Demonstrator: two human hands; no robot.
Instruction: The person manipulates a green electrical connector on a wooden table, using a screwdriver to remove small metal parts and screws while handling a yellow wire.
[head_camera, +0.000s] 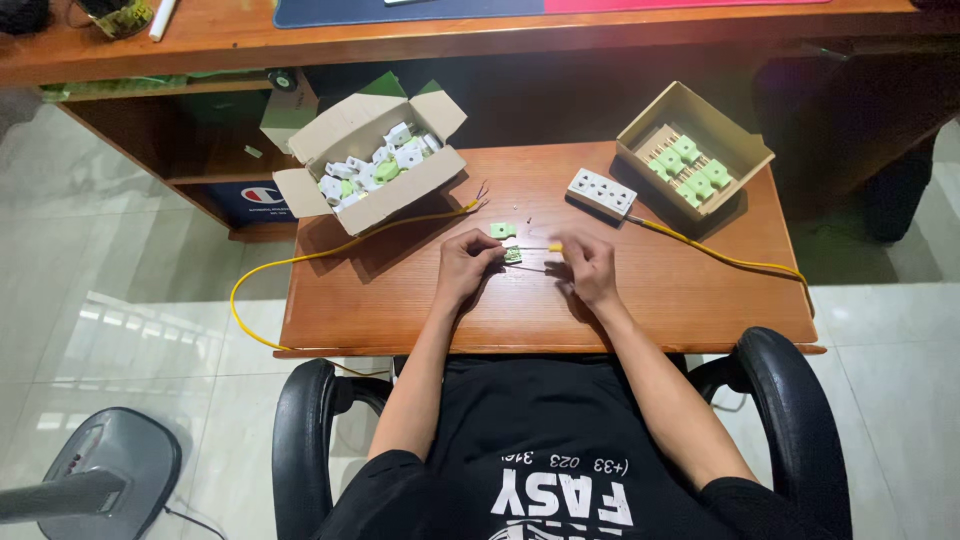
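My left hand (468, 264) pinches a small green and white socket part (512, 255) against the wooden table (400, 300). My right hand (588, 268) grips a yellow-handled screwdriver (553, 247) whose thin shaft points left at that part. A second small green piece (503, 230) lies on the table just beyond the held one. Both hands sit near the middle of the tabletop, close together.
An open cardboard box (372, 160) of several white and green parts stands at the back left. Another box (695, 150) at the back right holds green parts in rows. A white power strip (601, 192) lies beside it; a yellow cable (300, 260) trails off both sides.
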